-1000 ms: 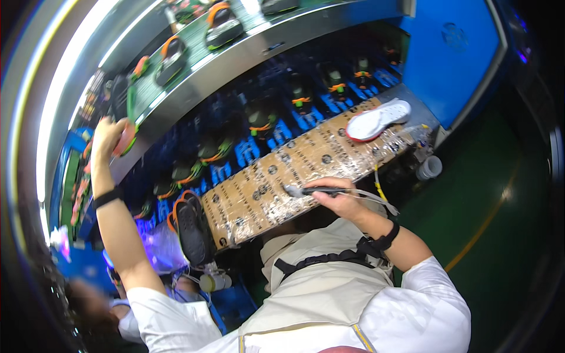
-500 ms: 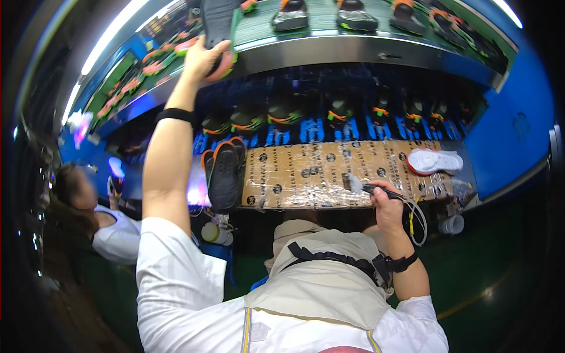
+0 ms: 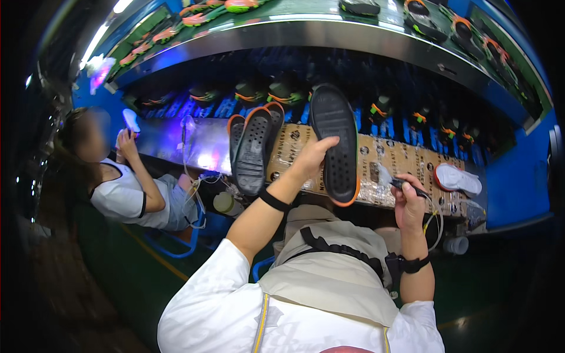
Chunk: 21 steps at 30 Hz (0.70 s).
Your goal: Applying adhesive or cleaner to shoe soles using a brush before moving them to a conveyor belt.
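Note:
My left hand [image 3: 313, 160] is closed on the edge of a black shoe sole [image 3: 340, 141] with an orange rim, its thumb lying across the face. The sole is upright over the cardboard-covered bench [image 3: 288, 154]. My right hand [image 3: 410, 207] grips a brush [image 3: 405, 185] by its dark handle; the pale tip points left over the cardboard, apart from the sole. A thin tube trails from the handle. Left of the held sole, several black soles [image 3: 253, 156] with orange edges lean together. A white insole-shaped piece [image 3: 459, 180] with a red edge rests at the bench's right end.
A conveyor [image 3: 282, 28] with shoes and soles runs above the bench. Beneath it, several dark shoes [image 3: 286, 93] sit in a row on blue supports. At the left, a co-worker [image 3: 132, 188] holds a lit white piece [image 3: 130, 120]. A white container [image 3: 226, 203] stands below the bench edge.
My left hand has brought the sole down from the conveyor to the bench front. My right hand still holds the brush in nearly the same place. The view has shifted left.

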Motion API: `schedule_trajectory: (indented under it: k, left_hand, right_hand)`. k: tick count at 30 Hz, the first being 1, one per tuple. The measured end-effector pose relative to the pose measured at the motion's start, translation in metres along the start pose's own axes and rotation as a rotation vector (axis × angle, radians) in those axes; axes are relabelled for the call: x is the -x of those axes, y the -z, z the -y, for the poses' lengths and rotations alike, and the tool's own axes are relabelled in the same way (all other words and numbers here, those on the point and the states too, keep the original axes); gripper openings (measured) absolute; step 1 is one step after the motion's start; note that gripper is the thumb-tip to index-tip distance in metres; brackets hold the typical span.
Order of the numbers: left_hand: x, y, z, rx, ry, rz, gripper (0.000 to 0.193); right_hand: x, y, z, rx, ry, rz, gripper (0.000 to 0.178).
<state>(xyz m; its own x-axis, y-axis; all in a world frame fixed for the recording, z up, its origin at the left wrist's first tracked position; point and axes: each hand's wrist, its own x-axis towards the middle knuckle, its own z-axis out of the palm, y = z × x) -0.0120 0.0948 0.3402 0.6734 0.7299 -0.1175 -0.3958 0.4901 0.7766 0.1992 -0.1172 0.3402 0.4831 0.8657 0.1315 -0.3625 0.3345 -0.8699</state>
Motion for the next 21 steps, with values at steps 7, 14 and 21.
schedule_trajectory:
  k: [7, 14, 21]
  left_hand:
    - [0.029, -0.005, 0.061, 0.297, 0.186, 0.182, 0.045]
    - [0.046, -0.017, 0.072, 0.451, 0.177, 0.299, 0.095]
    - [0.051, -0.038, 0.076, 0.414, 0.220, 0.150, 0.087]
  right_hand:
    - [-0.013, -0.016, 0.002, 0.174, -0.003, 0.034, 0.025]
    - [-0.037, -0.051, 0.000, 0.304, 0.052, 0.112, 0.019]
    - [-0.048, -0.076, -0.008, 0.422, 0.175, 0.017, 0.017]
